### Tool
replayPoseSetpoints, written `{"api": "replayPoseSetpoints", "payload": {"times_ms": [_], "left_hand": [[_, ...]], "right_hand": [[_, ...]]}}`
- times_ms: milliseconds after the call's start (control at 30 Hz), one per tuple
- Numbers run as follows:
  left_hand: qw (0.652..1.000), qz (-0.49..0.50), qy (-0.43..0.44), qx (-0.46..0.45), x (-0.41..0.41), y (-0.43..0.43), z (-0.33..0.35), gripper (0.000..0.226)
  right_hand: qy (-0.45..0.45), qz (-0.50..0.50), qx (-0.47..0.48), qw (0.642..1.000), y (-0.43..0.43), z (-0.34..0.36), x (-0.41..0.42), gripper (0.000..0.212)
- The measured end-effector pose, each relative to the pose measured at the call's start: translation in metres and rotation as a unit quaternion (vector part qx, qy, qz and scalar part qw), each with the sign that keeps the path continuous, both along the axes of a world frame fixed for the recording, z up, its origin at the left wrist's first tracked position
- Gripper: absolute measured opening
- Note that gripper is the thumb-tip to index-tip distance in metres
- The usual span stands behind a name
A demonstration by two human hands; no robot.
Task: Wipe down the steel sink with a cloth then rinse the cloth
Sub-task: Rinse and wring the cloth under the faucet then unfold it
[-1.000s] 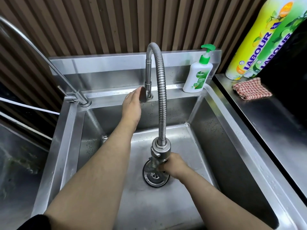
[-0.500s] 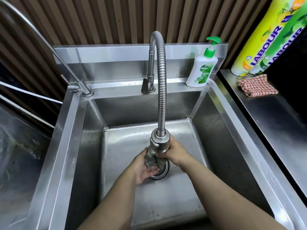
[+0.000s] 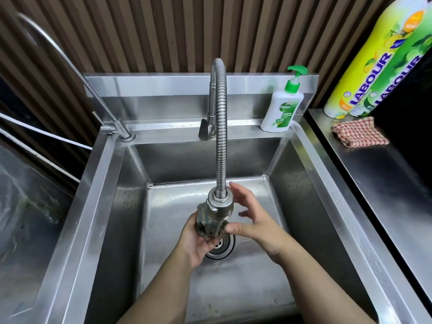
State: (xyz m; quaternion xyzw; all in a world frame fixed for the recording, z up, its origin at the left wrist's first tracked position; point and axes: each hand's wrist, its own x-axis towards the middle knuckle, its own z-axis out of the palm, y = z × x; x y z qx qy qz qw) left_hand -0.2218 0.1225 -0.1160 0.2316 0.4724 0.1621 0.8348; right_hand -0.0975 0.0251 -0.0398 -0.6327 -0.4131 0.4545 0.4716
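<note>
**Cloth held under the tap head, over the drain**

The cloth (image 3: 209, 224), dark and bunched up, sits in the middle of the sink (image 3: 301, 206), just under the tap head (image 3: 221, 204) and above the drain (image 3: 222, 247). The left hand (image 3: 198, 239) cups it from below, palm up, fingers curled around the wad. The right hand (image 3: 253, 218) is just beside it on the right, open with fingers spread; its thumb tip meets the edge of the cloth, but it grips nothing. The tap's ribbed hose (image 3: 221, 127) arches up from the sink's back rim and down to the head. Whether water is running cannot be told.

On the back rim, near the right corner, stands a soap bottle (image 3: 281, 111) with a green pump. A thin second tap (image 3: 117, 127) rises from the back left corner. On the tabletop (image 3: 385, 183) to the right of the sink lies a folded checked cloth (image 3: 360, 132), and behind it stand two tall yellow and green packs (image 3: 378, 64).
</note>
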Motion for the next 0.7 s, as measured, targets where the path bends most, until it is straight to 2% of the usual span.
{"api": "replayPoseSetpoints", "payload": {"times_ms": [67,233,400,600,700], "left_hand": [[1.0,0.001,0.002,0.005,0.002,-0.004,0.004,0.035],[1.0,-0.015,0.011,0.011,0.003,-0.011,0.012,0.039],[1.0,-0.016,0.004,0.003,0.005,-0.012,0.023,0.038],[1.0,-0.008,-0.006,0.007,0.012,-0.011,0.035,0.039],[1.0,-0.004,-0.008,0.007,0.013,-0.011,0.042,0.04]], "right_hand": [[-0.004,-0.017,0.049,0.999,0.007,0.012,-0.004,0.075],[0.005,-0.071,0.123,0.99,0.021,0.033,-0.014,0.032],[-0.037,-0.043,0.195,0.979,0.032,0.094,-0.017,0.022],[-0.012,-0.031,0.266,0.963,0.059,0.177,-0.006,0.006],[-0.002,-0.044,0.288,0.957,0.083,0.21,0.009,0.006]]}}
